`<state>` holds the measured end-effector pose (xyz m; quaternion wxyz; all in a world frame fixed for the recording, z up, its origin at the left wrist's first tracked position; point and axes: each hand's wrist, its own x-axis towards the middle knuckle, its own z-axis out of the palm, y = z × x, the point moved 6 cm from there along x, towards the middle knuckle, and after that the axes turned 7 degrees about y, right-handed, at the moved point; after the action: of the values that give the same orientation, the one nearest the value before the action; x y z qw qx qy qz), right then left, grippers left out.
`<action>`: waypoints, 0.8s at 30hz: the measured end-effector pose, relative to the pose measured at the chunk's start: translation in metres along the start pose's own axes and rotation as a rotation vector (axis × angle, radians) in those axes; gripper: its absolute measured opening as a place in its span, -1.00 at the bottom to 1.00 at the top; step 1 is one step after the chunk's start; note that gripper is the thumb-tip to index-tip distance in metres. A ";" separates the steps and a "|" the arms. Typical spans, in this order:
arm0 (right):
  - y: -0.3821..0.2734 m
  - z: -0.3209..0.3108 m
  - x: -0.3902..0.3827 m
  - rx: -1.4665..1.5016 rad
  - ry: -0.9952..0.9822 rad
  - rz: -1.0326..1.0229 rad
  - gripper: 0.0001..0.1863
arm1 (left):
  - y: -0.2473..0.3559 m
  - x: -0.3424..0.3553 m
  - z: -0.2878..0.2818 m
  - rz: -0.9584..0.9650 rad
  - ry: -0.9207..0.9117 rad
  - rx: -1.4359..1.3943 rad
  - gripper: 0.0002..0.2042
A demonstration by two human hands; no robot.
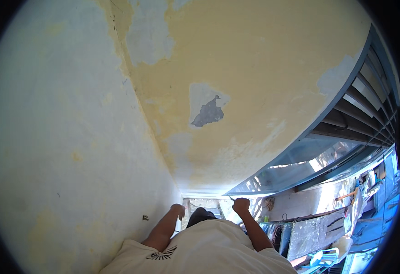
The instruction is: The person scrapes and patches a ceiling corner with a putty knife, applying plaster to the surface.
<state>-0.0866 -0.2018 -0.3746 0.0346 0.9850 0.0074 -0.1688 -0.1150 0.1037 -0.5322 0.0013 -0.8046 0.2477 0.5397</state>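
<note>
At the lower middle, my right hand (240,205) is closed on a thin, slim tool (231,198) whose tip points up-left toward the foot of the yellow, patchy wall (255,91). My left hand (178,211) hangs beside the pale left wall (63,128), its fingers curled and what they hold, if anything, hidden. A peeled grey patch (208,113) marks the yellow surface. My white shirt fills the bottom edge, with a dark shape at my feet.
A grey window frame with dark bars (355,109) curves along the right. Beyond it lie a cluttered counter (312,233), a white plastic chair (323,258) and blue surfaces (380,214). A small fitting (145,217) sticks out of the left wall.
</note>
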 end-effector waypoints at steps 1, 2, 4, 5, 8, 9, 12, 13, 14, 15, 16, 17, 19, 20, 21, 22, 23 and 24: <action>0.026 0.022 -0.011 -0.019 -0.047 0.104 -0.75 | 0.000 0.001 0.011 -0.058 -0.128 -0.573 -0.50; 0.032 0.028 -0.017 0.032 -0.119 0.109 -0.71 | 0.005 -0.013 0.006 -0.059 -0.133 -0.580 -0.50; 0.031 0.026 -0.019 0.148 -0.044 0.022 -0.63 | 0.008 -0.062 -0.040 -0.188 0.226 -0.844 -0.62; 0.013 0.001 -0.017 0.311 0.023 -0.089 -0.61 | -0.025 -0.031 -0.041 -0.188 0.393 -0.581 -0.60; -0.021 -0.103 -0.018 1.018 0.075 -0.206 -0.62 | -0.043 0.008 -0.094 0.110 0.781 -0.434 -0.53; -0.030 -0.145 -0.023 1.091 0.267 -0.322 -0.63 | -0.029 -0.006 -0.123 0.198 0.885 -0.667 -0.52; -0.049 -0.255 -0.052 1.325 0.597 -0.493 -0.65 | 0.048 -0.120 -0.222 0.373 0.933 -1.162 -0.52; -0.060 -0.279 -0.054 1.317 0.591 -0.506 -0.65 | 0.066 -0.156 -0.250 0.471 1.002 -1.268 -0.52; -0.068 -0.306 -0.060 1.247 0.775 -0.560 -0.68 | 0.077 -0.187 -0.272 0.571 1.069 -1.371 -0.52; -0.072 -0.326 -0.067 1.171 0.958 -0.609 -0.71 | 0.084 -0.215 -0.289 0.679 1.113 -1.428 -0.52; -0.075 -0.335 -0.067 1.166 0.958 -0.612 -0.71 | 0.090 -0.240 -0.304 0.792 1.150 -1.479 -0.51; -0.078 -0.343 -0.068 1.112 0.996 -0.611 -0.75 | 0.094 -0.255 -0.314 0.792 1.153 -1.482 -0.51; -0.083 -0.357 -0.067 1.108 0.941 -0.513 -0.79 | 0.096 -0.288 -0.335 1.057 1.185 -1.747 -0.49; -0.082 -0.363 -0.068 1.104 0.941 -0.512 -0.79 | 0.103 -0.304 -0.345 1.060 1.183 -1.750 -0.49; -0.080 -0.367 -0.070 1.041 0.972 -0.496 -0.79 | 0.111 -0.318 -0.354 1.060 1.143 -1.817 -0.52; -0.082 -0.372 -0.072 0.981 1.000 -0.489 -0.78 | 0.113 -0.328 -0.358 1.058 1.114 -1.883 -0.55; -0.083 -0.375 -0.075 0.981 0.995 -0.497 -0.78 | 0.114 -0.333 -0.361 1.057 1.123 -1.887 -0.55; -0.080 -0.375 -0.078 1.009 0.980 -0.457 -0.78 | 0.116 -0.337 -0.363 1.145 1.096 -1.928 -0.61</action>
<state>-0.0377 -0.0955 -0.0013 -0.4657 0.8176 0.1486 0.3044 0.0539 0.0385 -0.0569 -0.9270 -0.3730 0.0338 0.0182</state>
